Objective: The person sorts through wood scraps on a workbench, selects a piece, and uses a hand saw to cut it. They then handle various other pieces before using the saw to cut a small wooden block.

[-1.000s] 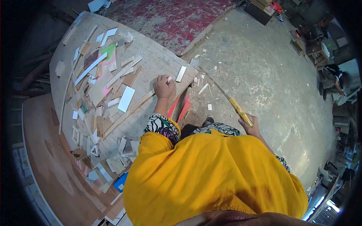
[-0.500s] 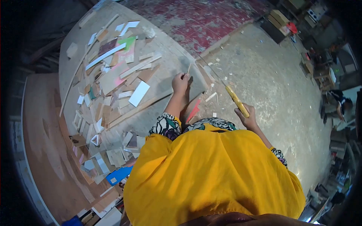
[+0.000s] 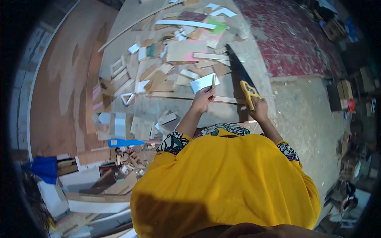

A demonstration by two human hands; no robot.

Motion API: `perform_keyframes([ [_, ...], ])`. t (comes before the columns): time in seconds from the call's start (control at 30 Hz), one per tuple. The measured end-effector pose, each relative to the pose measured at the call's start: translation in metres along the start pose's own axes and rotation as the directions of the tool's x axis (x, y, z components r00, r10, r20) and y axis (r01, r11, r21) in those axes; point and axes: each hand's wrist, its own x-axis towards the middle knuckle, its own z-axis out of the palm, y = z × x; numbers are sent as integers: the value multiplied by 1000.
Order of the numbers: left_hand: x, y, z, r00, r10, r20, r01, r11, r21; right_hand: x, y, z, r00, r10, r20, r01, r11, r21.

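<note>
Since a second ago the saw (image 3: 241, 75) has swung in from over the floor and now lies across the surface (image 3: 131, 16), blade pointing away among the offcuts. The right hand (image 3: 260, 109) is closed round its yellow handle. The left hand (image 3: 203, 99), lifted off the long strip (image 3: 186, 96), pinches a thin wooden sliver (image 3: 213, 81) upright, just beside a white panel piece (image 3: 203, 83). Cutting looks paused.

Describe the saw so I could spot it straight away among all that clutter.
Start at the big pale worktable strewn with wood offcuts, then follow its right edge. There the right hand grips the saw, its dark blade lying over the scraps. Its bright yellow handle sets it apart from the pale offcuts.
</note>
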Motion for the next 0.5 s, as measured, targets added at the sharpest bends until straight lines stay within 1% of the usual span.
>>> perform_keyframes([
  [0.03,-2,2,-12,1000,11,-25,-11,1000,-7,10,-2,6,1000,-22,13,22,1000,13],
  [0.1,-8,11,-31,993,35,-117,-23,994,104,28,-9,11,999,-54,-4,54,998,-13],
  [0.13,-13,17,-37,986,27,-166,-4,991,134,36,-18,8,993,-18,119,19,1000,-10],
  [0.17,-17,23,-42,983,34,-178,-10,991,133,40,-20,13,992,-31,122,32,999,-2],
  [0.23,-26,32,-50,971,31,-237,3,990,139,47,-22,21,992,-111,61,112,994,-13],
  [0.27,-30,35,-54,968,38,-250,-4,991,136,52,-23,25,988,-87,130,89,996,-7],
  [0.33,-34,39,-62,946,63,-318,-43,997,68,63,-25,33,982,-103,160,107,994,-17],
  [0.37,-36,41,-66,942,69,-329,-51,997,63,68,-26,38,977,-104,188,113,993,-33],
  [0.43,-39,43,-73,906,48,-420,-69,997,-34,74,-30,48,973,-113,200,122,992,-30],
  [0.5,-42,48,-80,878,69,-474,-93,995,-26,75,-30,59,972,-99,213,114,992,-61],
])
